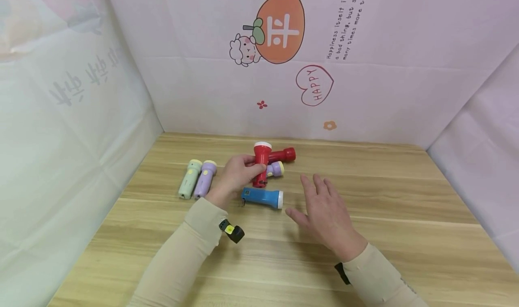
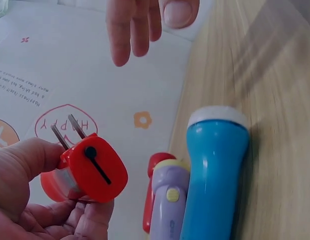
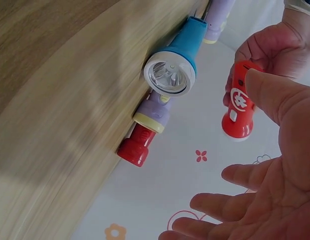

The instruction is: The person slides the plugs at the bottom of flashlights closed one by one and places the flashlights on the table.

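My left hand (image 1: pixel 237 174) grips a red flashlight (image 1: pixel 262 152) with a white rim, holding it above the table with its lens end toward the back. Two metal plug prongs (image 2: pixel 77 126) stick out near its tail end in the left wrist view. My right hand (image 1: pixel 327 214) hovers to the right with spread fingers and holds nothing. Between the hands lies a blue flashlight (image 1: pixel 261 197), its white-rimmed head pointing right. Behind it are a purple flashlight (image 1: pixel 276 169) with a yellow rim and a darker red flashlight (image 1: pixel 284 155), both partly hidden by the held one.
Left of my left hand, a pale green flashlight (image 1: pixel 189 181) and another purple flashlight (image 1: pixel 205 179) lie side by side. Printed white sheets (image 1: pixel 202 95) rise behind and beside the wooden table (image 1: pixel 405 208).
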Demonstrator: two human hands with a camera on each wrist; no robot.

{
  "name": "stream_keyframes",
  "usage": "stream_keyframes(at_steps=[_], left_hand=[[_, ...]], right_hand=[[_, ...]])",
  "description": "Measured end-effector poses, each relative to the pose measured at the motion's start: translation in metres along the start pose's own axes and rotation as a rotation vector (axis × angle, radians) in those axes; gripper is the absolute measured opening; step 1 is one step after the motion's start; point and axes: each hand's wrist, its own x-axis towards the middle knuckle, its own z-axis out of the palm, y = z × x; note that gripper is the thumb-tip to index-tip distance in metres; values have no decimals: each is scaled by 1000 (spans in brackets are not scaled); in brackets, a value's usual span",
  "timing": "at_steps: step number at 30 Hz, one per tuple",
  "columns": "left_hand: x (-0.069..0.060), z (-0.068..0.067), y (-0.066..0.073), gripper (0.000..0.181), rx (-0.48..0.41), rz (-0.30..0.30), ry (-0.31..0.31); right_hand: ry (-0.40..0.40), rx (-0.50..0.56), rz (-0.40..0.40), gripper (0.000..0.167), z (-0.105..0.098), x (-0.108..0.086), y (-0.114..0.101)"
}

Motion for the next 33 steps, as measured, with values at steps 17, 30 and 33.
stream_keyframes(at_steps=[17, 30, 33], left_hand=[[-14, 23, 1, 48, -265, 36, -94], [-27, 37, 5, 42, -438, 72, -94], [-28, 38, 5, 42, -462, 70, -96]], right_hand=[[91, 33, -32, 87, -1, 2, -4], [175, 87, -84, 80, -1, 3, -5], [187, 94, -88, 79, -1, 3, -6]])
